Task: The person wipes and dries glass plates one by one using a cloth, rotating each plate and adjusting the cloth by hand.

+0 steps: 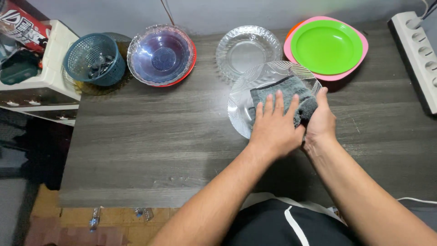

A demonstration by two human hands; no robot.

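Left hand point(274, 125) lay flat, fingers spread, pressing a grey cloth point(284, 93) into a clear glass plate point(241, 107) right of the tabletop's point(150, 136) middle. Right hand point(321, 120) curled around the plate's right rim and the cloth's edge. A second glass plate point(248, 48) sat just behind, green plate point(327, 45) at the far right.

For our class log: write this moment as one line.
left hand: pressing grey cloth | right hand: gripping clear glass plate | table
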